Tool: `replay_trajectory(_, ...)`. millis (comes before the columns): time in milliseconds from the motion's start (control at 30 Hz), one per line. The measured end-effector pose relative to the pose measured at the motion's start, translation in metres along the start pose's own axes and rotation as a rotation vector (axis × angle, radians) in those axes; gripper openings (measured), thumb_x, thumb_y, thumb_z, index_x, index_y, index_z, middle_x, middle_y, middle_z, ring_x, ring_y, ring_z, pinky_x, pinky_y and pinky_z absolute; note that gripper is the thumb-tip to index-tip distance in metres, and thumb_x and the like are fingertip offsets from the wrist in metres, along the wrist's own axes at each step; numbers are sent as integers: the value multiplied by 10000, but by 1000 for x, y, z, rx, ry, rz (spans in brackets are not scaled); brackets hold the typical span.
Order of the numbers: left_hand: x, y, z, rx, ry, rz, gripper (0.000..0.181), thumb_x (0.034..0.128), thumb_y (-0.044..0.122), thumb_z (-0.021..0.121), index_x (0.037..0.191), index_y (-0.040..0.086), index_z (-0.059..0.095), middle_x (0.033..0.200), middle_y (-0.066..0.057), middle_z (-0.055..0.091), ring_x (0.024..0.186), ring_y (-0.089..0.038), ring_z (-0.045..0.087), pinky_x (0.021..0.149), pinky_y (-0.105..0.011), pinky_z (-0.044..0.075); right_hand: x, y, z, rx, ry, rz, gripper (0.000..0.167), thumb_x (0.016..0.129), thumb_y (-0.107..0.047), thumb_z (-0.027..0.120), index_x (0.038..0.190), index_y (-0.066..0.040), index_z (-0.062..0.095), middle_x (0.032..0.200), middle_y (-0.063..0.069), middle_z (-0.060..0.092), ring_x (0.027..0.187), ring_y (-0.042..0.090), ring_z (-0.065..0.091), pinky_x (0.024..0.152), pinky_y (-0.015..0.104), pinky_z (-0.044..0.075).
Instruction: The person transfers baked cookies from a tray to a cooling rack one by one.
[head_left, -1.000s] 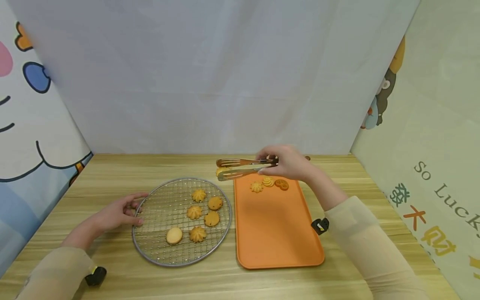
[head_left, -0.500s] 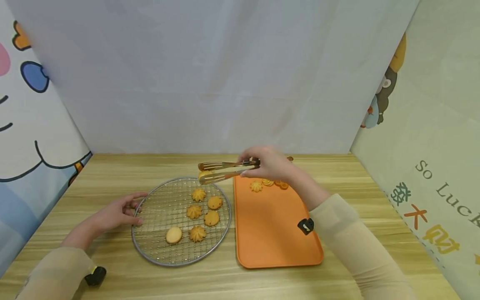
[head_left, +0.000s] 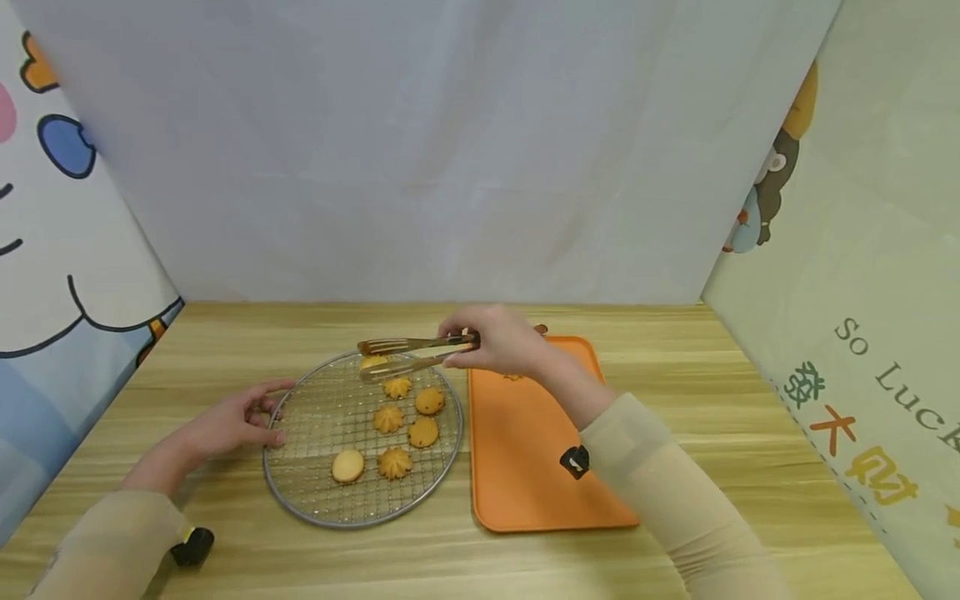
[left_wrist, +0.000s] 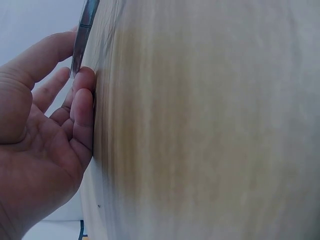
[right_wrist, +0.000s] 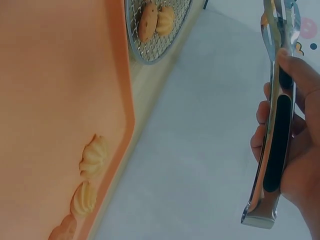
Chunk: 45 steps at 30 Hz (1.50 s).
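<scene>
My left hand (head_left: 232, 427) holds the left rim of a round wire cooling rack (head_left: 315, 417), thumb above and fingers low beside the table in the left wrist view. Several cookies lie on the rack, among them a pale round cookie (head_left: 348, 467) and a star-shaped one (head_left: 395, 462). Metal food tongs (right_wrist: 277, 140) with black grips are gripped in my right hand (head_left: 495, 340). Between the tongs' tips sits a yellow cookie (head_left: 372, 362), above the rack's far edge and partly covered by them.
An orange tray (head_left: 517, 467) stands right of the rack under my right forearm. At its far end, mostly hidden in the head view, lie two ridged cookies (right_wrist: 94, 156) and a brown one (right_wrist: 63, 230). A pale cloth wall (head_left: 435, 167) rises behind the table.
The tongs, with the cookie in them, have travelled left in my right hand from beyond the tray to over the far part of the rack. My left hand has stayed on the rim.
</scene>
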<state>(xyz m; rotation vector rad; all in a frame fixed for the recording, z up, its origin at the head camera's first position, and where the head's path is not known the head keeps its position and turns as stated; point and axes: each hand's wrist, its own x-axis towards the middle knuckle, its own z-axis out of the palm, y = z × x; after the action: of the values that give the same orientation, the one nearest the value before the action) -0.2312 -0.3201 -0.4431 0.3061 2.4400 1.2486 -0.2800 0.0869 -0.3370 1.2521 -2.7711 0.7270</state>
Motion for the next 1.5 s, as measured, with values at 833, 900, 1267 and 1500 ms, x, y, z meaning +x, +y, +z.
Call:
replay_trajectory(833,-1,-1,1,-19,-8,17,877,781,189,771,1472,27,255,1112,-196,433,718,-122,504,650,-257,450,26,-9,65,-75,-128,86,344,856,-389,682,1165,-245,634,1098,-71,632,1008,86,573,825,283,472)
replay_trajectory(900,0,-2,2,-13,-4,14,875,779,191,772,1469,26,260,1104,-184,440,716,-122,506,654,-258,452,27,-8,69,-70,-137,85,337,855,-387,685,1158,-247,638,1096,-73,635,996,85,579,815,277,475)
replay_trajectory(1267,1,0,3,-7,-3,22,885,772,186,778,1468,15,259,1099,-190,454,707,-125,501,644,-258,446,31,-6,88,-135,-211,78,310,850,-426,678,1126,-289,640,1132,-104,631,978,72,582,775,269,471)
replay_trajectory(1500,1,0,3,-22,-1,15,878,774,169,775,1470,22,260,1083,-182,452,660,-106,465,618,-256,430,31,-8,92,-107,-224,53,292,846,-410,689,1107,-287,646,1114,-107,633,953,64,582,734,258,470)
